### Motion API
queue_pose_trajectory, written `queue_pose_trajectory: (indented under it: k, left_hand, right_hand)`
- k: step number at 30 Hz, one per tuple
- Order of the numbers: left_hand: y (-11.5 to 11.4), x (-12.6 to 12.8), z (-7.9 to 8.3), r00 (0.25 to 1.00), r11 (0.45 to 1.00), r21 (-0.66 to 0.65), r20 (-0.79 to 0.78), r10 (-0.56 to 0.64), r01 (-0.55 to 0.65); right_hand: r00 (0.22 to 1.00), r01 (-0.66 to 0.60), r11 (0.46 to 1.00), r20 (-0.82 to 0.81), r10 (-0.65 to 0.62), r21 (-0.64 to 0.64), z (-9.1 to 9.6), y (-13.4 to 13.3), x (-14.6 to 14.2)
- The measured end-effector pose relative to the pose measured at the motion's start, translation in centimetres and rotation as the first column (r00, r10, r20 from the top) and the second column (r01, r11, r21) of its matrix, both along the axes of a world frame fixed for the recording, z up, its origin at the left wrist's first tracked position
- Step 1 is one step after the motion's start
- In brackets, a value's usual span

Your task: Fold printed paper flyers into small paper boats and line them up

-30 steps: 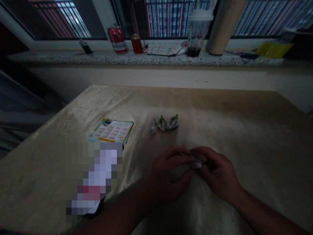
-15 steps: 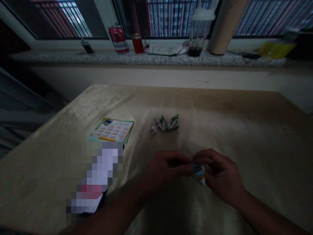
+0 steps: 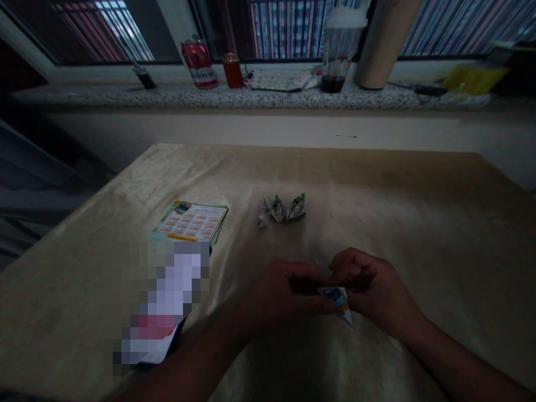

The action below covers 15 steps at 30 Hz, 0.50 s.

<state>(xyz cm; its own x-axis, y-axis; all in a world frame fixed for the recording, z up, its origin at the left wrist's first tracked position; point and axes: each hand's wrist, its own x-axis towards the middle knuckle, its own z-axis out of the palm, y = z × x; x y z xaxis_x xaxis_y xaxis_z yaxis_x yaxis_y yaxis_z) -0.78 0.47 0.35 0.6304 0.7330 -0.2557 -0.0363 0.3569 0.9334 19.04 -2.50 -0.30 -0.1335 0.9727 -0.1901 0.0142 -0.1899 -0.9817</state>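
Note:
My left hand (image 3: 285,293) and my right hand (image 3: 372,287) meet low over the table, both pinching a small folded piece of printed paper (image 3: 337,300). Its white, blue and orange face shows between the fingers. Three small folded paper shapes (image 3: 282,209) sit in a row on the table a little beyond my hands. A stack of printed paper sheets (image 3: 190,222) lies flat to the left of them.
The table (image 3: 419,223) wears a tan, shiny cloth. A blurred-out flat object (image 3: 163,304) lies at the front left. On the stone windowsill (image 3: 125,96) stand a red can (image 3: 199,62), a small red jar (image 3: 231,70), a plastic cup (image 3: 337,50) and a cardboard tube (image 3: 383,42).
The paper piece has turned in my fingers, so more of its printed face shows. Both hands have dropped slightly toward me.

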Motion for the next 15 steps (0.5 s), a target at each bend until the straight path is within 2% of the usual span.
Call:
queue_pose_trajectory:
  k: [4, 7, 9, 11, 13, 15]
  left_hand:
    - [-0.16, 0.02, 0.13, 0.999, 0.999, 0.03, -0.033, -0.026, 0.027]
    - [-0.51, -0.07, 0.23, 0.987, 0.978, 0.163, -0.117, -0.109, 0.127]
    - [-0.7, -0.19, 0.31, 0.973, 0.92, 0.332, -0.162, -0.163, 0.21]
    - [-0.72, -0.36, 0.45, 0.966, 0.829, 0.498, -0.181, -0.186, 0.253]
    - [-0.56, -0.59, 0.65, 0.98, 0.784, 0.59, -0.157, -0.122, 0.192]
    - [-0.29, -0.89, 0.83, 0.994, 0.783, 0.618, -0.109, -0.009, 0.075]
  right_hand:
    - [0.998, -0.07, 0.997, -0.004, 0.07, -0.016, -0.03, -0.01, 0.05]
    - [0.98, -0.2, 0.978, -0.017, 0.2, -0.052, -0.16, -0.07, 0.11]
    - [0.966, -0.258, 0.963, -0.015, 0.257, -0.082, -0.23, -0.12, 0.18]
    - [0.966, -0.256, 0.963, 0.005, 0.257, -0.086, -0.22, -0.18, 0.33]
    - [0.982, -0.188, 0.982, 0.001, 0.188, -0.028, -0.07, -0.25, 0.6]
    - [0.992, -0.119, 0.988, -0.033, 0.123, 0.096, 0.25, -0.34, 0.95]
